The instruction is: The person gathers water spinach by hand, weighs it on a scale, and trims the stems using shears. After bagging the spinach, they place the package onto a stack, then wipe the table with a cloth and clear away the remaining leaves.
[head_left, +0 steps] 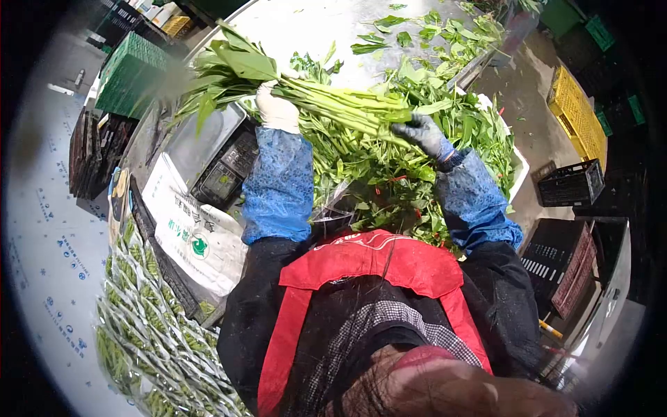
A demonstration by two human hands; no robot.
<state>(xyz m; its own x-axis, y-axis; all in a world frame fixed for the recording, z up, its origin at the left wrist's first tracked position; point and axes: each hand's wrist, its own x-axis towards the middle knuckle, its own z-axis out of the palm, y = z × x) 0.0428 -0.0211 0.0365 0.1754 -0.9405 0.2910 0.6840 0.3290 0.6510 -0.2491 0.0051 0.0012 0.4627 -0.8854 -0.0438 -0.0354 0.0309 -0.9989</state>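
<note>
A long bunch of leafy green vegetables (340, 104) lies level across the space in front of me, leaves to the left and pale stem ends to the right. My left hand (276, 110), in a white glove, is closed round the stems just below the leaves. At the stem ends my right hand (425, 134), in a dark grey glove, has its fingers closed on the bunch. Beneath both hands is a heap of loose greens (347, 156). Several tied bunches with red bands (392, 182) lie nearer to me.
A black weighing scale (226, 167) with a metal pan stands left of my left sleeve. Loose leaves are scattered on the pale tabletop (306, 28). A white printed sack (191, 229) and bagged greens (156, 326) lie at left. Yellow (577, 115) and black crates (571, 184) stand at right.
</note>
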